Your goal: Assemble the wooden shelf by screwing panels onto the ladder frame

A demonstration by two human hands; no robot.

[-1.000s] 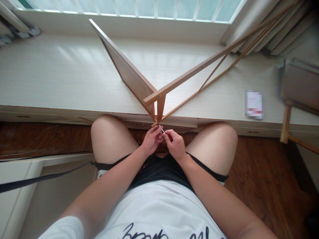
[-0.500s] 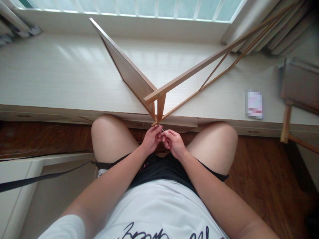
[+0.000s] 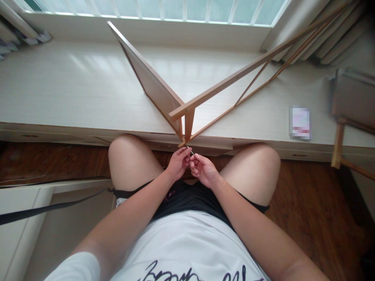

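A wooden folding frame [image 3: 228, 82] stands on the white ledge, its corner jutting over the front edge between my knees. Joined near that corner, a flat panel [image 3: 159, 95] with a wooden border leans away to the left. Just below the corner, a thin metal rod [image 3: 192, 152], its exact kind too small to make out, runs between my fingertips. My left hand [image 3: 178, 163] is closed, thumb and forefinger pinching the rod's upper end close to the wood. Also closed, my right hand [image 3: 206, 171] pinches the lower end. A screw head shows on the upper bar.
A small pixelated packet [image 3: 300, 123] lies on the ledge [image 3: 58, 86] to the right. Past it is a dark seat with wooden legs [image 3: 338, 146]. Curtains and a barred window stand behind. Drawers with handles run under the ledge. A black strap [image 3: 52, 207] crosses at lower left.
My right hand's fingers have shifted slightly on the rod, and more of the rod shows between the hands. The wooden frame stays in place.
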